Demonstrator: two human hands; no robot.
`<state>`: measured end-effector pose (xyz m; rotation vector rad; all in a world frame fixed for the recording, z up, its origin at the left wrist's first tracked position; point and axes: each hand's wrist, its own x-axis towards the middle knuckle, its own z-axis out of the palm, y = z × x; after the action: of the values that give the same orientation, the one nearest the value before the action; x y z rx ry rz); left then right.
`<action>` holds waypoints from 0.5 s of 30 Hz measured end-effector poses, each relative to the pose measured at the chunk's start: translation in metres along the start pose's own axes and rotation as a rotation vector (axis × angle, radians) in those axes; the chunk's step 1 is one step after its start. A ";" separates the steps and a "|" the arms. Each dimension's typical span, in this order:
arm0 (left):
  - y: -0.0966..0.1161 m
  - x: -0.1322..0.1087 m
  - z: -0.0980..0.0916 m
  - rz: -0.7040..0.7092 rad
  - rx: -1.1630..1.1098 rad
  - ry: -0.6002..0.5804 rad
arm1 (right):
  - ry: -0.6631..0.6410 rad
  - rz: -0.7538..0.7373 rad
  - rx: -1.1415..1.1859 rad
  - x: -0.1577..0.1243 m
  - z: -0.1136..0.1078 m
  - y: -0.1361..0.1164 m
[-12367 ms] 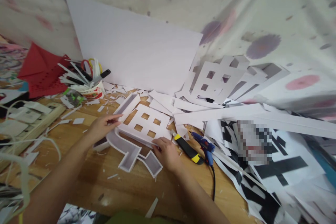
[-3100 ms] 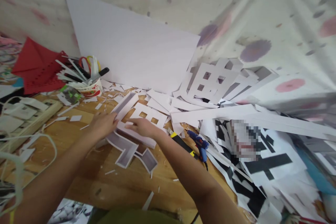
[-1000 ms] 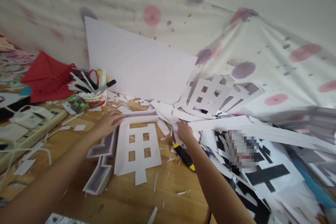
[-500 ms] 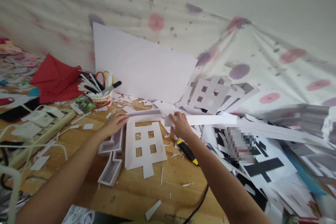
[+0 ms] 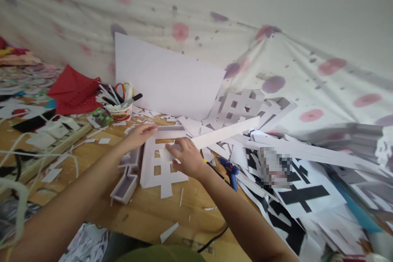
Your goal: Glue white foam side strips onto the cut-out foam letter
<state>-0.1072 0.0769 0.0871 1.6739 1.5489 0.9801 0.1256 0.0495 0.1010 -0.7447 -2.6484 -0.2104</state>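
Observation:
A white cut-out character (image 5: 166, 186) with square openings lies flat on the table, a thin upright wall along its far and left edges. My left hand (image 5: 143, 134) is at its far left corner, fingers stretched out beside the wall. My right hand (image 5: 187, 156) pinches a long white strip (image 5: 229, 132) near one end. The strip's short end is over the cut-out's middle; its long end slants up to the right. Left of the cut-out sits a walled white piece (image 5: 125, 186), partly hidden by my left forearm.
A blue glue gun (image 5: 229, 170) and a partly hidden yellow-black cutter (image 5: 215, 168) lie right of my hand. Paper sheets with black shapes (image 5: 307, 196) cover the right side. A tub of tools (image 5: 119, 111), red pieces (image 5: 72, 90) and a power strip (image 5: 66, 143) are left.
My right hand has brought the strip left and nearer, over the cut-out, and the strip now slants upward. My left hand's fingers have loosened at the corner. The glue gun has come into sight.

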 end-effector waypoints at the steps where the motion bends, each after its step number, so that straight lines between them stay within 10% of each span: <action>1: 0.012 -0.004 0.003 -0.003 -0.085 -0.079 | -0.006 -0.056 0.008 0.003 0.001 -0.004; 8: 0.071 -0.030 0.029 -0.196 -0.443 -0.370 | -0.068 -0.466 0.042 0.015 0.016 -0.041; 15: 0.064 -0.025 0.035 -0.304 -0.341 -0.062 | 0.018 -0.379 0.089 0.001 0.007 -0.048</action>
<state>-0.0451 0.0468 0.1211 1.1838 1.4481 0.9567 0.0971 0.0111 0.0930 -0.2067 -2.7394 -0.1961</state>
